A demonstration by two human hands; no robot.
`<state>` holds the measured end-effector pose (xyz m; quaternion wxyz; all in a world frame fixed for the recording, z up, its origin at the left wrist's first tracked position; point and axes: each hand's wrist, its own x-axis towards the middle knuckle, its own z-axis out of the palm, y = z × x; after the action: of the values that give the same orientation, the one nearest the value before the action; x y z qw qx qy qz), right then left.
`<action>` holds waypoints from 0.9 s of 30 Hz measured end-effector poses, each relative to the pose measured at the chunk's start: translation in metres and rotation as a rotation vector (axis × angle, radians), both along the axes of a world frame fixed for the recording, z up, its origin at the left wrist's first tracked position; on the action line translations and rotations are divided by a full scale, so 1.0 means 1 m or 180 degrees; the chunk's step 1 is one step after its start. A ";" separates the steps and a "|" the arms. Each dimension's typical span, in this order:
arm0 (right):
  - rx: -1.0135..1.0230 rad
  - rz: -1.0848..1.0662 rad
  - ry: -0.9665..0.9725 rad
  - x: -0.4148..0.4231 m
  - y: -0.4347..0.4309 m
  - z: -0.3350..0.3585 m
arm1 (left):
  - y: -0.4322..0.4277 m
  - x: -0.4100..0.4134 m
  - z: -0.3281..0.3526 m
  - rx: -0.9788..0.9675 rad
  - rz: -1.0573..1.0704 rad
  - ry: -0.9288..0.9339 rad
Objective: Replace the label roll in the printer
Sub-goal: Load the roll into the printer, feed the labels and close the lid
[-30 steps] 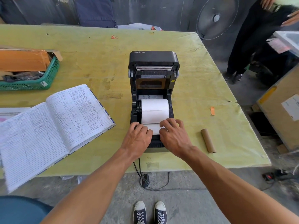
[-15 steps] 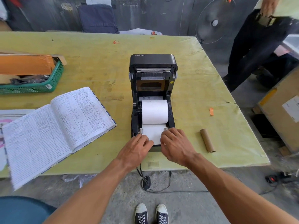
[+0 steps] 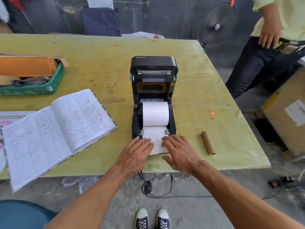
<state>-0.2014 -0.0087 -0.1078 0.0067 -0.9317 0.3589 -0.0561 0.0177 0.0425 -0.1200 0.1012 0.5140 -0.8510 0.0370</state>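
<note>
2 hands, left (image 3: 135, 154) & right (image 3: 179, 154), fingers flat on paper strip (image 3: 156, 142); 1 roll (image 3: 155, 113), 1 printer (image 3: 154, 63).

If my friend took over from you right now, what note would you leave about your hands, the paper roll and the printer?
Left hand: flat and open, fingertips on the left edge of the pulled-out label strip.
Right hand: flat and open, fingertips on the strip's right edge.
Things: new label roll sits in the open Xprinter printer; empty cardboard core lies on the table to the right.
Done: old core out, new roll in, strip fed forward between the guides.
Left: straighten strip, close lid.
</note>
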 end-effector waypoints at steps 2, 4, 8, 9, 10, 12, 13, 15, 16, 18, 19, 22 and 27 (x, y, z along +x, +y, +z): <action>0.0181 -0.0220 0.0373 0.000 -0.003 0.000 | 0.004 0.004 -0.002 -0.0003 -0.0146 -0.0009; 0.0286 -0.0220 0.0533 0.002 -0.004 0.000 | 0.007 0.007 -0.001 0.0015 -0.0239 -0.0100; 0.0344 -0.0061 0.0460 -0.002 -0.002 0.002 | 0.004 0.004 0.005 0.0178 0.0170 -0.0171; 0.0343 -0.0028 0.0428 -0.004 -0.001 0.001 | 0.004 0.003 0.005 0.0180 0.0214 -0.0180; 0.0350 -0.0001 0.0404 -0.005 0.000 0.001 | 0.004 0.002 0.005 0.0158 0.0202 -0.0194; 0.0381 0.0008 0.0426 -0.006 0.002 0.000 | 0.006 0.001 0.003 0.0154 0.0146 -0.0191; 0.0399 -0.0006 0.0421 -0.006 0.003 -0.001 | 0.006 0.001 0.002 0.0182 0.0138 -0.0163; 0.0433 -0.0023 0.0401 -0.006 0.003 -0.001 | 0.008 0.000 0.002 0.0189 0.0120 -0.0095; 0.0439 -0.0019 0.0394 -0.006 0.003 -0.001 | 0.008 0.000 0.003 0.0167 0.0108 -0.0088; 0.0444 -0.0015 0.0358 -0.007 0.005 -0.002 | 0.010 0.001 0.003 0.0114 0.0071 -0.0056; 0.0456 -0.0021 0.0345 -0.007 0.006 -0.003 | 0.010 0.002 0.003 0.0124 0.0067 -0.0024; 0.0506 -0.0038 0.0362 -0.008 0.007 -0.005 | 0.012 0.001 0.004 0.0218 0.0065 0.0002; 0.0708 -0.0056 0.0490 -0.012 0.009 0.002 | 0.013 0.001 0.005 0.0372 0.0082 -0.0166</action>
<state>-0.2135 0.0003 -0.1054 0.0819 -0.9235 0.3705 0.0556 0.0191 0.0558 -0.1153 0.0484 0.5288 -0.8474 0.0019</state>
